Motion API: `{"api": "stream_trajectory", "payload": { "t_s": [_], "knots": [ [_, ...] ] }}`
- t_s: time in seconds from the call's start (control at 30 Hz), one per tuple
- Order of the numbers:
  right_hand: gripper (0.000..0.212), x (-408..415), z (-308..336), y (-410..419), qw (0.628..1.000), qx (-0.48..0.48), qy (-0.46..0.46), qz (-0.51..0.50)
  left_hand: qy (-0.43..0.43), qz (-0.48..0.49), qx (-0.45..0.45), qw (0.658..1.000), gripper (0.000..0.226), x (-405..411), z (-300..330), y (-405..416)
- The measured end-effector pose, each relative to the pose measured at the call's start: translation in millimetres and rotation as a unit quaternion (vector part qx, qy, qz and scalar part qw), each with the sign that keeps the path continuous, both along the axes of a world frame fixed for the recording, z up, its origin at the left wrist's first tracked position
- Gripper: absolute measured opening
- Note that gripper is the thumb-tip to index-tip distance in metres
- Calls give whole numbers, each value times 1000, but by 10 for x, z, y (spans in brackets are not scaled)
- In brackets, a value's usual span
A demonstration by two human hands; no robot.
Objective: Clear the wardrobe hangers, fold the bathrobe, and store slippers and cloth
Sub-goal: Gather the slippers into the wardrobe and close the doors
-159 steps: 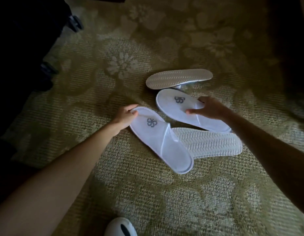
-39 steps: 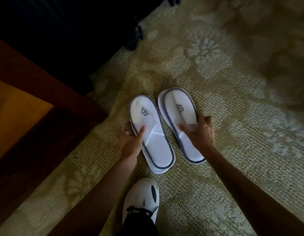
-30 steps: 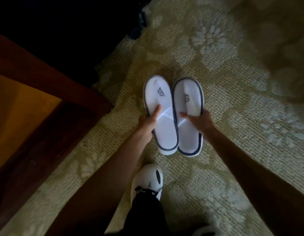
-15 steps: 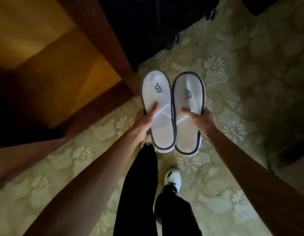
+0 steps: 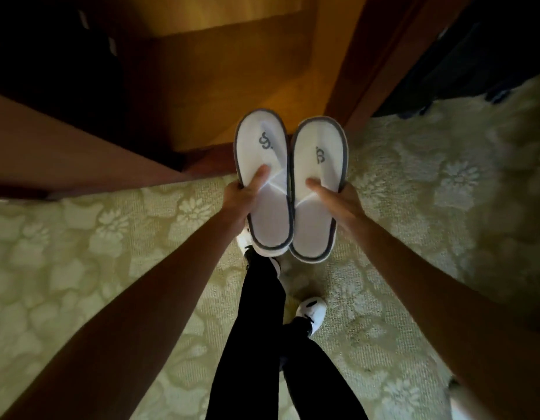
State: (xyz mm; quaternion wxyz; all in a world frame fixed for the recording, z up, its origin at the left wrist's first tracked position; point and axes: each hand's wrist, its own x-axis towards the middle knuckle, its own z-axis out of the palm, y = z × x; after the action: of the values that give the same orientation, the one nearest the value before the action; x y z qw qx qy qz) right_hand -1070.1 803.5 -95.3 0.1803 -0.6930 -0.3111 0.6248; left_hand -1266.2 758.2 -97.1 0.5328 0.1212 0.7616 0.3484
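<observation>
Your left hand [image 5: 243,199] grips the left white slipper [image 5: 264,183], thumb pressed on its upper, fingers curled beneath. Your right hand [image 5: 338,199] pinches the right white slipper [image 5: 315,192] likewise. Each may be a stacked pair; the edges blur. Beyond your fingertips lies the wooden wardrobe floor [image 5: 220,86]; below, floral carpet [image 5: 111,237].

Only 1 view is given, taken from a wide-angle camera worn on the head and aimed steeply down and forward. The person's own legs [image 5: 262,344] are seen from above at the lower centre of the frame, with the floral carpet [image 5: 81,253] spread across the lower half. The wooden wardrobe interior [image 5: 232,71] is taken in at the upper centre. Both forearms are framed closely, and straight edges are bent toward the frame's borders.
</observation>
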Motion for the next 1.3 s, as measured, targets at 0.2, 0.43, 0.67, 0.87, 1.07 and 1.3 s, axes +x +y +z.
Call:
{"api": "stream_trajectory", "payload": {
  "t_s": [0.2,0.43,0.67,0.87,1.07,1.3],
  "knots": [
    [80,-672,-46,733,994,55,-47,80,7,20,34,999,50,-623,-106,546],
    [72,-1255,-372,1727,990,89,-94,54,71,31,67,995,71,-1198,-517,1635],
    [77,-1668,-1083,2640,968,176,-180,20,157,-22,104,982,65,-1484,-1261,2610],
    [78,-1659,-1910,3444,930,246,-266,57,111,-37,138,984,71,-1571,-2175,3395],
    [82,-1701,-2876,4121,918,269,-282,76,82,-49,178,979,84,-1620,-3094,4092],
    [79,-1826,-3537,4384,868,331,-349,122,189,-99,102,972,78,-1588,-3667,4508]
  ]
}}
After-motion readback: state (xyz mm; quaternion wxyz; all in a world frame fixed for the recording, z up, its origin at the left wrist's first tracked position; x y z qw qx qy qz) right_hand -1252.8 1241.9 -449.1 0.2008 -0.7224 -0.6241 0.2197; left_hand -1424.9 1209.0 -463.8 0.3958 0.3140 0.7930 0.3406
